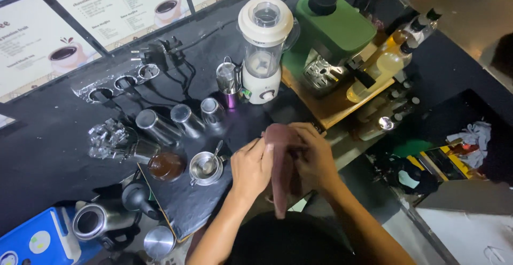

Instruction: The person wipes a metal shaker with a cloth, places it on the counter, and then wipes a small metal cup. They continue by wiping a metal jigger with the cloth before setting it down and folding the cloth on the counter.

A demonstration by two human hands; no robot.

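Both of your hands are closed on one soft, limp cloth, a dull reddish-brown piece that hangs in a long fold between them. Your left hand pinches its upper edge with curled fingers, and your right hand wraps over the other side, fingers bent around the fabric. The cloth sits just above the near edge of the black counter, in front of your body.

Just left of your left hand stands a small shiny metal cup with a spoon in it, resting on a dark slate board. Beside it is a round glass of brown liquid. Farther back stand three smooth steel tumblers, tilted, and a cream blender with a clear jar. To its right sits a boxy green coffee machine on a wooden tray, with clear syrup bottles next to it.
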